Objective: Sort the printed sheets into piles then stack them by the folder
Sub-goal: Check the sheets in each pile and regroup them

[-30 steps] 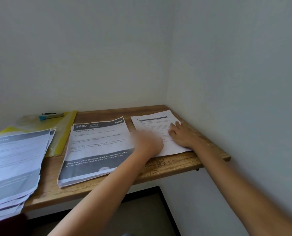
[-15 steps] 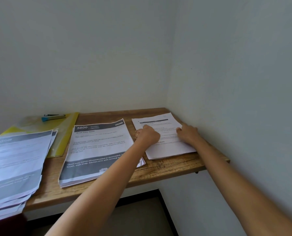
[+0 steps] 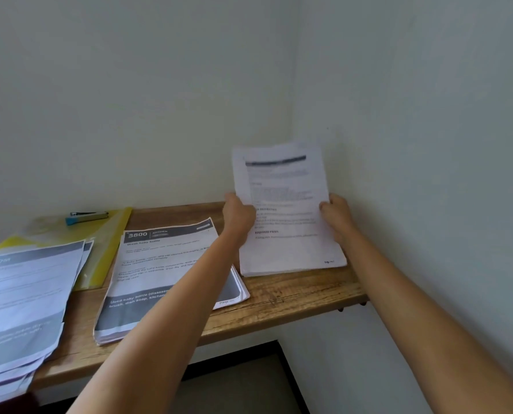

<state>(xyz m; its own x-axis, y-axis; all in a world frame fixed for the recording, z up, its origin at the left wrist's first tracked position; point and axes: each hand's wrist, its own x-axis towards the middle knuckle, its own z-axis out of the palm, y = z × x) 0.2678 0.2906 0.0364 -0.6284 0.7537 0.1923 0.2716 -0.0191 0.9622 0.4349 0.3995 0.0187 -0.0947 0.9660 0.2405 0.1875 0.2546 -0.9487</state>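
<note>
- Pale walls met in a corner above a wooden desk, the head camera's only view.
- Half a second earlier the right pile had lain flat under both hands. Now it stood raised and leaning back toward the corner, with its lower edge apparently resting on the desk's right end.
- The left hand clasped the pile's left edge and the right hand its right edge, fingers curled round the paper.
- Standing it up looked like squaring the sheets. With three piles on the desk, sorting seemed done and stacking by the folder remained.
- The middle pile lay flat and read "3800", "KITCHEN" and "Wash baby bottle", with "dish soap" in its grey band.
- The left pile showed only "ROOM" in its header.
- Print on the held pile was too blurred to read with confidence.
- The yellow folder lay at the back left, partly under the left pile. On it sat a blue-and-grey item, possibly a pen.
</note>
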